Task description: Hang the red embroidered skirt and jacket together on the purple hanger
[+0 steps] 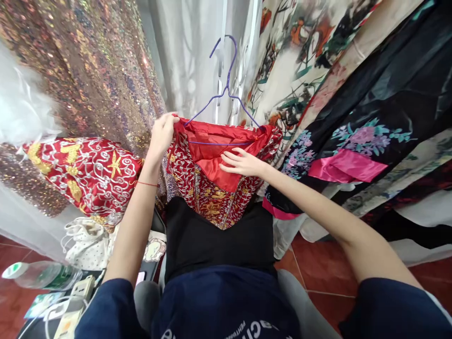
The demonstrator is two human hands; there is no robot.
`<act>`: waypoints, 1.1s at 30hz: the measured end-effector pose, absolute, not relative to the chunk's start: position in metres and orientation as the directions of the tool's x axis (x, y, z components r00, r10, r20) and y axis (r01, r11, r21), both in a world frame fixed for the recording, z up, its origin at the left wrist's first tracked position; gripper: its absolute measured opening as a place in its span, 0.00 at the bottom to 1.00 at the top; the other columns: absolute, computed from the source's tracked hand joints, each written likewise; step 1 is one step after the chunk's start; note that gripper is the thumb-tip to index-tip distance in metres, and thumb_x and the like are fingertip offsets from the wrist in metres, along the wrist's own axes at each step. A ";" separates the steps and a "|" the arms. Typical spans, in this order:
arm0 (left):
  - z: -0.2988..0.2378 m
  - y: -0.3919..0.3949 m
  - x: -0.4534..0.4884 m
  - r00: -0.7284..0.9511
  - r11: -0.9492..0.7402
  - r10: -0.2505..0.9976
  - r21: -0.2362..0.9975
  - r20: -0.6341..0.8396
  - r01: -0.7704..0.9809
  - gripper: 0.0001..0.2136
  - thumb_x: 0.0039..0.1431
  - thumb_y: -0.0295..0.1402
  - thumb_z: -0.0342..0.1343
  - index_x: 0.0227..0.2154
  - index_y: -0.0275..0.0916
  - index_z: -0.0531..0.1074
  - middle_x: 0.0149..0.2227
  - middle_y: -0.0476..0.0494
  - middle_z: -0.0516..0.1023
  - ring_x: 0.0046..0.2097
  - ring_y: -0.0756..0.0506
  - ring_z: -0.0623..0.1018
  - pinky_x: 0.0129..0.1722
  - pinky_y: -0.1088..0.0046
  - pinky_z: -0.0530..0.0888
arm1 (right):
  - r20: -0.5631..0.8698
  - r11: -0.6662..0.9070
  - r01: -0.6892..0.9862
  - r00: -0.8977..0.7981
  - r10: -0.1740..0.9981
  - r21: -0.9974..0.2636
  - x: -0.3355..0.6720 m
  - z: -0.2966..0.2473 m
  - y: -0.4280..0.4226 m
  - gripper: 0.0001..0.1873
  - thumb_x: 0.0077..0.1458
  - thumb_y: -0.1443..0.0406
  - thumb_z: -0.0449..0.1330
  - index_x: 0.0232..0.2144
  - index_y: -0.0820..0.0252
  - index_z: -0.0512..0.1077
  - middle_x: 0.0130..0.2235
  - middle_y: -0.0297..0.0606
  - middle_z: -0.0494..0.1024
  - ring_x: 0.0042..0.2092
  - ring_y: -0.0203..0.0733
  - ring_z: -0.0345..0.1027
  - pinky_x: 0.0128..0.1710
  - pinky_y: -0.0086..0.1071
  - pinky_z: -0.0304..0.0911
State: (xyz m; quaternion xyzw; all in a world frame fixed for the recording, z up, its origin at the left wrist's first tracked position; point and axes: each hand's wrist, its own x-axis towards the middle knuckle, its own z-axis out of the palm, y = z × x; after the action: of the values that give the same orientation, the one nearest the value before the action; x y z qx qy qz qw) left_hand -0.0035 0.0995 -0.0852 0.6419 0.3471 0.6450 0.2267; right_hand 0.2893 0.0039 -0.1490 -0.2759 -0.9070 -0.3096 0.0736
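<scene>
A red garment [212, 188] with gold and silver embroidery hangs on a purple wire hanger [226, 89] in front of me. My left hand [163, 134] is closed on the garment's upper left edge, by the hanger's left shoulder. My right hand [242, 162] lies on the red satin lining with its fingers stretched out and apart, holding nothing. The garment's lower part drapes down over my black-clad lap.
Sequinned fabric [92, 70] hangs at the left, floral black and cream garments [353, 94] at the right. A second red embroidered piece [84, 172] lies left. A plastic bottle [42, 275], a power strip [76, 301] and cables sit at lower left over red floor tiles [318, 268].
</scene>
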 end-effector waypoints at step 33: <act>-0.132 0.062 0.025 -0.321 -0.747 0.345 0.465 0.882 0.476 0.11 0.67 0.41 0.53 0.37 0.38 0.71 0.46 0.41 0.73 0.53 0.45 0.74 0.56 0.64 0.70 | 0.622 0.599 0.742 -0.630 0.466 0.302 0.197 -0.063 0.110 0.18 0.70 0.64 0.41 0.41 0.61 0.71 0.27 0.34 0.72 0.30 0.37 0.61 0.55 0.46 0.53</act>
State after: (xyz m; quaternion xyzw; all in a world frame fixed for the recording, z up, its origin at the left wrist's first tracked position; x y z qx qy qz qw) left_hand 0.0248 0.0617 -0.1318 0.5810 0.3529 0.7320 -0.0448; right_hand 0.1974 0.1103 -0.0633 -0.3514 -0.8589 -0.2777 0.2485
